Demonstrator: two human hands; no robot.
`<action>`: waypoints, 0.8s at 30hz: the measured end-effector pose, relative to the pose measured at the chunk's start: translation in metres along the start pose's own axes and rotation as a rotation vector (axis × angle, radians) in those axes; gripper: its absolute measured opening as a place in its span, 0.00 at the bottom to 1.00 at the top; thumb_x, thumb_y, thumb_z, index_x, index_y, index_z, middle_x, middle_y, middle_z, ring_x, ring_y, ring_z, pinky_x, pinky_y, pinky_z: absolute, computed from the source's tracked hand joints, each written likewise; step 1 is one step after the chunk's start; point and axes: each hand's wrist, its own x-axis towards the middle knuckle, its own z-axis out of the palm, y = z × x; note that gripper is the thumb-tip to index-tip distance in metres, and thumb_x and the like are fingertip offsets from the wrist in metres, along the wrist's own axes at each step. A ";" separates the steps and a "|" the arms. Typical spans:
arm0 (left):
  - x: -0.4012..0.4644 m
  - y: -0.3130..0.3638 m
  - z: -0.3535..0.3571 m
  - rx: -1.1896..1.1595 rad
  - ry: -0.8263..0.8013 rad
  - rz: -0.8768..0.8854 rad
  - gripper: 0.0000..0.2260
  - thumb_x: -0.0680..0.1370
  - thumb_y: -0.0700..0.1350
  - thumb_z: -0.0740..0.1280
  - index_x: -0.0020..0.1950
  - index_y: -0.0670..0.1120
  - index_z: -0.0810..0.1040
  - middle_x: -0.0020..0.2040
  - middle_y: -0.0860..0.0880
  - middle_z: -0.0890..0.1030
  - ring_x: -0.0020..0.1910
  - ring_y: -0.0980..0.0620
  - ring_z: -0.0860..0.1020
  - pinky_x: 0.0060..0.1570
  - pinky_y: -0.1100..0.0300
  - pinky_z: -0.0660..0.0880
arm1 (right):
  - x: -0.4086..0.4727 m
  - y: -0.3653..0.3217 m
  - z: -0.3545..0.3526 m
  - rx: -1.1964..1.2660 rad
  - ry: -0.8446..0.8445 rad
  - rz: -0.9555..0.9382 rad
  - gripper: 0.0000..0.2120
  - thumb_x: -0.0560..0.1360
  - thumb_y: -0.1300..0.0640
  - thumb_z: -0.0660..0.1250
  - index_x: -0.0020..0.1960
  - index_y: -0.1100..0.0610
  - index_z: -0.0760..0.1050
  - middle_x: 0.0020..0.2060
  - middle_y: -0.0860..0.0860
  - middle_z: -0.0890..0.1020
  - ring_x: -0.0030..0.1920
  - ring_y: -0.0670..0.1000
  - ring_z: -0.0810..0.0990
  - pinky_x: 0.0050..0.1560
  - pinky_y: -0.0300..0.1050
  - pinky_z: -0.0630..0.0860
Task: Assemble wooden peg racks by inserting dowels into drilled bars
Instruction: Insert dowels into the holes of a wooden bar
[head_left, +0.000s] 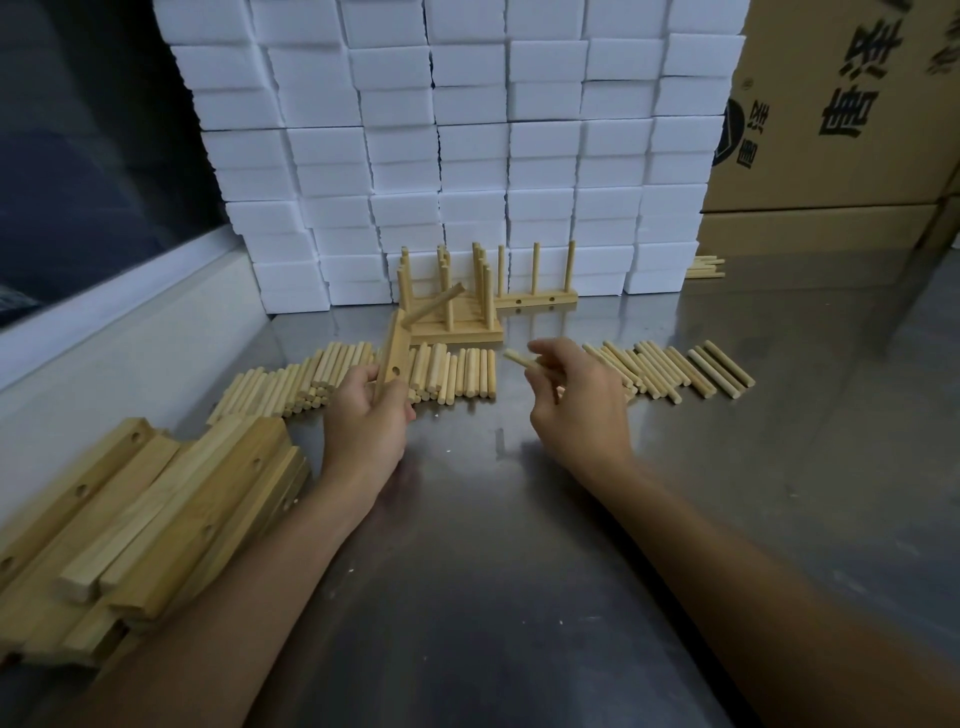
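Gripping a drilled bar (393, 353) (one peg (432, 305) already in it) above the steel table (493, 519), the left hand (366, 415) holds it upright; the right hand (576, 400) pinches a loose dowel (521, 360).

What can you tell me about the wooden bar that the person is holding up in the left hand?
The bar is pale, square-edged wood, tilted up on end above the metal table. The left hand grips its lower end. One dowel already sticks out sideways near its top, and an empty drilled hole shows lower down, just above the fingers.
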 end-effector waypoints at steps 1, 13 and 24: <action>0.000 0.000 0.000 0.008 -0.012 0.014 0.05 0.81 0.42 0.62 0.53 0.53 0.73 0.34 0.49 0.78 0.24 0.53 0.68 0.27 0.58 0.65 | 0.001 0.000 0.000 -0.004 -0.003 -0.003 0.11 0.79 0.59 0.67 0.60 0.56 0.80 0.48 0.50 0.83 0.46 0.46 0.79 0.49 0.48 0.79; -0.004 -0.004 0.002 0.145 -0.337 0.151 0.03 0.82 0.49 0.61 0.54 0.55 0.75 0.34 0.53 0.81 0.23 0.56 0.70 0.27 0.56 0.67 | -0.009 -0.018 0.005 -0.041 -0.026 -0.150 0.17 0.75 0.43 0.71 0.40 0.57 0.82 0.31 0.48 0.80 0.31 0.47 0.75 0.33 0.45 0.73; -0.003 -0.008 0.003 0.171 -0.363 0.184 0.09 0.73 0.62 0.60 0.49 0.62 0.75 0.32 0.57 0.77 0.30 0.56 0.72 0.32 0.52 0.67 | -0.018 -0.032 0.013 0.023 -0.158 -0.285 0.08 0.78 0.58 0.67 0.52 0.59 0.84 0.38 0.51 0.82 0.37 0.45 0.75 0.39 0.40 0.73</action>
